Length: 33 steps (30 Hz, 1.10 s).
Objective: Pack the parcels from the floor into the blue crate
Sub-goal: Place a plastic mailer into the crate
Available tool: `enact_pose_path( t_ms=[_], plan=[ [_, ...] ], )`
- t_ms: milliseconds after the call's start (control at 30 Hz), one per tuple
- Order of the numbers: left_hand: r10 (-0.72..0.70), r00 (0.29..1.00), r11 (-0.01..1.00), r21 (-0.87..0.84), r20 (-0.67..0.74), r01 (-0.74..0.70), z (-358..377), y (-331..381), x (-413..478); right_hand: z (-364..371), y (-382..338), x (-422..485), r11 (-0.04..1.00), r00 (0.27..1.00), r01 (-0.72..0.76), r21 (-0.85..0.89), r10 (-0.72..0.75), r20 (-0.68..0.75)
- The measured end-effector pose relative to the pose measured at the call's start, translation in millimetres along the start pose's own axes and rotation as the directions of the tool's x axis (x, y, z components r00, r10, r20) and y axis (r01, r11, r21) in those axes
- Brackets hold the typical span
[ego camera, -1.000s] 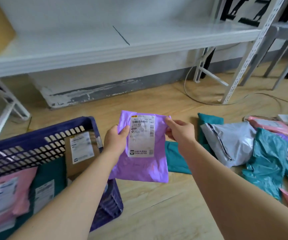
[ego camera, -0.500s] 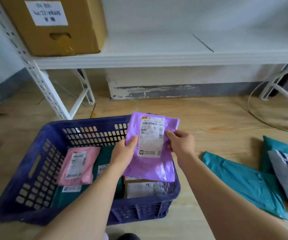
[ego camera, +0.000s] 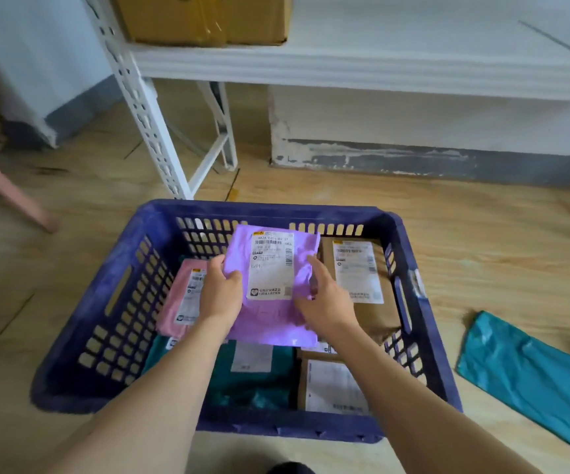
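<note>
- The purple parcel [ego camera: 271, 325], a soft, crinkled plastic mailer with one white label, is held flat over the middle of the blue crate [ego camera: 259, 209], a slotted hard-plastic tub.
- The left hand [ego camera: 220, 295] pinches its left edge and the right hand [ego camera: 328, 302] its right edge. Each grip grasps the film, and the parcel spans between them.
- Four parcels lie beneath: one pink mailer [ego camera: 175, 302], one teal mailer [ego camera: 259, 388], and two in brown paper, the far brown parcel [ego camera: 362, 265] and the near brown parcel [ego camera: 331, 384].
- A second teal mailer [ego camera: 533, 378] lies on the wooden floor [ego camera: 482, 254] to the right of the crate.

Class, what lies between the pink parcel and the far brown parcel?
The purple parcel, gripped by the left hand and right hand, seen in the head view.
</note>
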State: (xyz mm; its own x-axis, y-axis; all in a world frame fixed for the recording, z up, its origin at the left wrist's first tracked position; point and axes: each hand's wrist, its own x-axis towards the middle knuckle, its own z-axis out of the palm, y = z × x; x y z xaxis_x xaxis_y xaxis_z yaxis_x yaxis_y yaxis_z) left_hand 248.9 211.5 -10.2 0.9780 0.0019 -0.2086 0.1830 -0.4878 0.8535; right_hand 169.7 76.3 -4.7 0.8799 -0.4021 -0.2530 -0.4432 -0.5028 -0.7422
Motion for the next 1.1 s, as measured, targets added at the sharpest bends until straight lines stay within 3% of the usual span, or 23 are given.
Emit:
enact_pose_path(
  t_ms=[167, 400, 533, 833, 933, 1000, 1100],
  plan=[
    [-0.061, 0.982, 0.993, 0.111, 0.179, 0.041, 8, -42, 33, 29, -3, 15, 0.996, 0.996, 0.007, -0.093, 0.001, 0.086],
    [0.002, 0.929, 0.913, 0.379, 0.371, -0.153, 11, -58, 45, 55, 7, 28, 0.949, 0.984, 0.011, -0.314, 0.046, 0.172],
    [0.006, 0.912, 0.802, 0.543, 0.411, -0.25, 14, -67, 53, 58, 5, 31, 0.878, 0.987, 0.093, -0.469, -0.018, 0.163],
    [0.04, 0.86, 0.678, 0.618, 0.509, -0.398, 14, -69, 45, 78, 17, 57, 0.637, 0.94, 0.299, -0.711, -0.069, 0.334],
    [-0.009, 0.841, 0.659, 0.636, 0.541, -0.402, 13, -69, 45, 89, 25, 62, 0.606, 0.94, 0.282, -0.744, -0.019, 0.341],
    [-0.067, 0.796, 0.59, 0.668, 0.601, -0.454, 10, -73, 45, 93, 28, 65, 0.583, 0.941, 0.268, -0.767, 0.012, 0.339],
    [-0.135, 0.752, 0.389, 0.733, 0.645, -0.558, 5, -81, 49, 97, 30, 68, 0.537, 0.93, 0.281, -0.795, 0.053, 0.364]
  ],
)
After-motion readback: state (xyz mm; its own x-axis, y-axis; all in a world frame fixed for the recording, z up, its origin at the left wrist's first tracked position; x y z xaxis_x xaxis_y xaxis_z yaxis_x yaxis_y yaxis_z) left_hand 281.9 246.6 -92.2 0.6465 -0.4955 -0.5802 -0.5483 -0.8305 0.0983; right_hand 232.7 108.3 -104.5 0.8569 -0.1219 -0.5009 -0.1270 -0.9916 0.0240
